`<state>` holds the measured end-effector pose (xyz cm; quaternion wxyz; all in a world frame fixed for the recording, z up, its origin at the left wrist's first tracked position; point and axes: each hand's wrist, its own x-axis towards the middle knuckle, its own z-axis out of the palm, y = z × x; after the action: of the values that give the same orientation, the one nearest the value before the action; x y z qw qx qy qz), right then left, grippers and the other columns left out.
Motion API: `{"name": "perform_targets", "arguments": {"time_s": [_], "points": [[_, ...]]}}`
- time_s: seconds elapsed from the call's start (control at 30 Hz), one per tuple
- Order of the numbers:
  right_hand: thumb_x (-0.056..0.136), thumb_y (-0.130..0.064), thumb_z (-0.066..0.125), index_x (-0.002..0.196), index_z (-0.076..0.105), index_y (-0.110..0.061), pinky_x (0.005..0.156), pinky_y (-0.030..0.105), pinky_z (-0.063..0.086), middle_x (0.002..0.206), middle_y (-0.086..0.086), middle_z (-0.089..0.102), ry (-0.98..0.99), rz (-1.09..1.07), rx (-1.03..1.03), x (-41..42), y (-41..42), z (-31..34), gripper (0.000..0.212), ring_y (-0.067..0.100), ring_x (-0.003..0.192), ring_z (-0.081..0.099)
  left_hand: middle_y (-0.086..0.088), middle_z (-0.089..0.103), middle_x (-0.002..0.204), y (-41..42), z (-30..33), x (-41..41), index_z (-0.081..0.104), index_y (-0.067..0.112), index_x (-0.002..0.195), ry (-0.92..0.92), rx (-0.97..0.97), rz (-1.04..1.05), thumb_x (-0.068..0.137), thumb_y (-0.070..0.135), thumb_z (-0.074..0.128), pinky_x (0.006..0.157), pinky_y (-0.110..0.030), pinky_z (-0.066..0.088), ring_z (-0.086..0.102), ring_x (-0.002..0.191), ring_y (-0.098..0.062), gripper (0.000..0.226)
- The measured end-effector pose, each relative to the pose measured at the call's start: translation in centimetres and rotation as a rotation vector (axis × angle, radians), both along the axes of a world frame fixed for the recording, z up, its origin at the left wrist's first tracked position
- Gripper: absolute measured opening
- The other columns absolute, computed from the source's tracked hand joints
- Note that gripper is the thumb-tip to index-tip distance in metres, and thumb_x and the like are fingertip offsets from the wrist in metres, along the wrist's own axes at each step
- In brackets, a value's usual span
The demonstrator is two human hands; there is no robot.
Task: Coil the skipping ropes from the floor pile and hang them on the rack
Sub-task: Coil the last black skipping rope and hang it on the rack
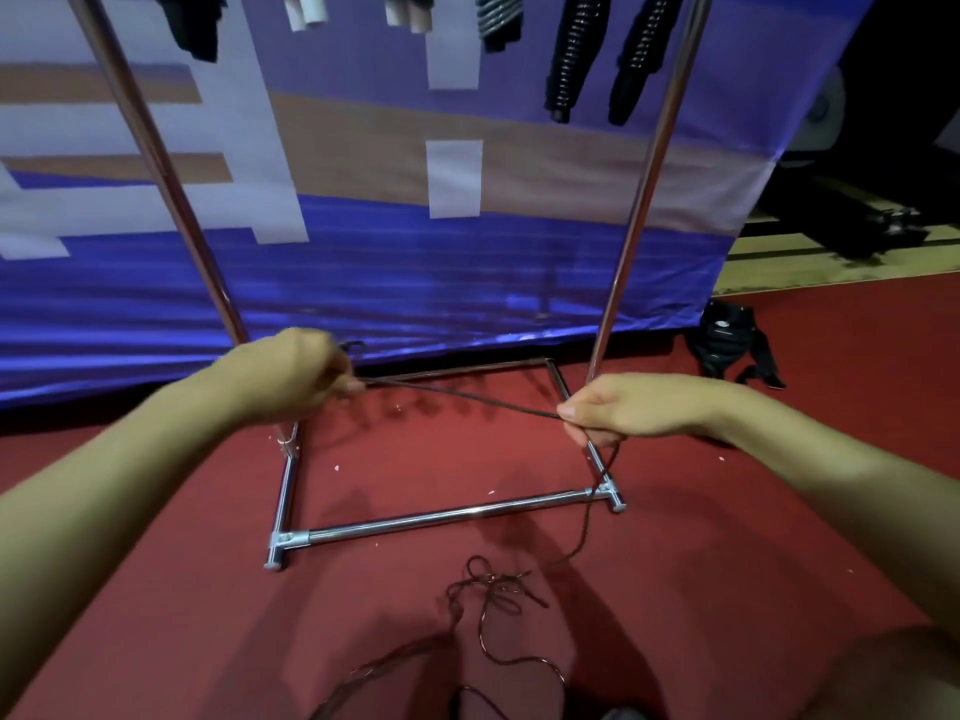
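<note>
A thin dark skipping rope [457, 394] is stretched taut between my two hands above the red floor. My left hand [296, 376] grips one end of that stretch with curled fingers. My right hand [608, 410] pinches the rope farther right; from there it drops past the rack's corner down to a tangled pile of rope [493, 595] on the floor in front of me. The chrome rack [447, 517] stands just beyond my hands, its two uprights rising out of view. Coiled black ropes and handles [571, 54] hang from its top.
A blue, white and tan banner [415, 262] hangs behind the rack. A black bag or strap [727, 345] lies on the red floor to the right. Dark equipment sits on a pale floor strip at far right [857, 236].
</note>
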<state>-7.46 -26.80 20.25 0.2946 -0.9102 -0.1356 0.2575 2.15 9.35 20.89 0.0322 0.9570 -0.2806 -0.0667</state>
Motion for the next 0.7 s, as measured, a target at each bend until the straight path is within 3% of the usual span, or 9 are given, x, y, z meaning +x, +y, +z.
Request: {"name": "perform_targets", "arguments": {"time_s": [0.03, 0.1, 0.17, 0.23, 0.3, 0.4, 0.53, 0.63, 0.7], "points": [[0.111, -0.04, 0.039, 0.078, 0.061, -0.02, 0.068, 0.031, 0.045, 0.058, -0.009, 0.045, 0.008, 0.0, 0.014, -0.1, -0.3, -0.3, 0.044, 0.01, 0.057, 0.043, 0.004, 0.053, 0.09, 0.8, -0.3, 0.0, 0.073, 0.027, 0.097, 0.022, -0.019, 0.015, 0.094, 0.042, 0.068, 0.087, -0.035, 0.049, 0.066, 0.099, -0.031, 0.016], [0.111, -0.036, 0.04, 0.081, 0.061, -0.019, 0.069, 0.031, 0.049, 0.06, -0.011, 0.045, -0.031, 0.032, 0.04, -0.5, 0.6, 0.2, 0.041, 0.01, 0.058, 0.045, 0.004, 0.055, 0.107, 0.3, 0.0, -1.2, 0.065, 0.025, 0.132, 0.073, -0.089, -0.042, 0.088, 0.05, 0.074, 0.095, -0.028, 0.043, 0.061, 0.109, -0.02, 0.051], [0.11, -0.036, 0.041, 0.082, 0.063, -0.023, 0.066, 0.025, 0.043, 0.062, -0.013, 0.049, -0.193, 0.129, 0.002, -0.8, 2.5, 1.1, 0.038, 0.007, 0.058, 0.044, 0.01, 0.056, 0.118, -2.5, 1.0, -3.4, 0.053, 0.032, 0.146, 0.129, -0.169, -0.142, 0.082, 0.072, 0.065, 0.101, -0.023, 0.04, 0.055, 0.11, -0.008, 0.076], [0.109, -0.034, 0.044, 0.082, 0.065, -0.025, 0.062, 0.019, 0.039, 0.064, -0.013, 0.052, -0.319, 0.167, 0.045, -1.1, 4.7, 2.0, 0.036, 0.004, 0.057, 0.045, 0.013, 0.057, 0.111, -5.7, 0.9, -5.6, 0.057, 0.036, 0.141, 0.162, -0.233, -0.282, 0.087, 0.073, 0.059, 0.093, -0.016, 0.04, 0.052, 0.098, 0.001, 0.065], [0.108, -0.035, 0.046, 0.079, 0.065, -0.026, 0.06, 0.019, 0.037, 0.061, -0.014, 0.054, -0.383, 0.145, 0.092, -1.6, 5.9, 2.5, 0.036, 0.004, 0.056, 0.047, 0.012, 0.054, 0.096, -7.9, 0.8, -6.9, 0.07, 0.032, 0.117, 0.123, -0.27, -0.382, 0.099, 0.053, 0.057, 0.081, -0.012, 0.039, 0.052, 0.085, -0.001, 0.031], [0.107, -0.046, 0.044, 0.073, 0.061, -0.022, 0.059, 0.021, 0.039, 0.055, -0.012, 0.052, -0.284, 0.046, 0.017, -1.2, 4.4, 2.1, 0.045, 0.003, 0.051, 0.045, 0.008, 0.048, 0.088, -6.5, 0.8, -4.8, 0.071, 0.022, 0.096, 0.03, -0.196, -0.319, 0.1, 0.058, 0.041, 0.083, -0.037, 0.052, 0.06, 0.088, -0.015, 0.048], [0.108, -0.049, 0.036, 0.076, 0.059, -0.021, 0.066, 0.024, 0.039, 0.054, -0.017, 0.051, -0.067, -0.01, -0.218, -1.0, 0.1, 1.2, 0.048, 0.003, 0.053, 0.043, 0.008, 0.046, 0.098, -1.7, 1.5, -1.8, 0.069, 0.029, 0.112, -0.073, 0.11, -0.015, 0.093, 0.058, 0.051, 0.086, -0.05, 0.055, 0.065, 0.109, -0.029, 0.039], [0.111, -0.038, 0.037, 0.08, 0.059, -0.022, 0.062, 0.015, 0.036, 0.056, -0.018, 0.049, -0.144, 0.051, -0.116, -1.9, 0.9, 1.6, 0.041, 0.002, 0.053, 0.042, 0.01, 0.048, 0.114, -3.1, 2.1, -3.3, 0.05, 0.046, 0.143, -0.002, 0.012, -0.116, 0.085, 0.062, 0.067, 0.097, -0.045, 0.052, 0.06, 0.115, -0.02, 0.062], [0.111, -0.034, 0.041, 0.081, 0.061, -0.021, 0.064, 0.014, 0.039, 0.063, -0.015, 0.055, -0.277, 0.118, -0.116, -2.0, 2.5, 2.3, 0.038, 0.002, 0.058, 0.049, 0.011, 0.052, 0.11, -6.4, 2.5, -5.5, 0.049, 0.049, 0.14, 0.059, -0.125, -0.254, 0.083, 0.072, 0.06, 0.097, -0.038, 0.05, 0.058, 0.105, -0.011, 0.062]]}}
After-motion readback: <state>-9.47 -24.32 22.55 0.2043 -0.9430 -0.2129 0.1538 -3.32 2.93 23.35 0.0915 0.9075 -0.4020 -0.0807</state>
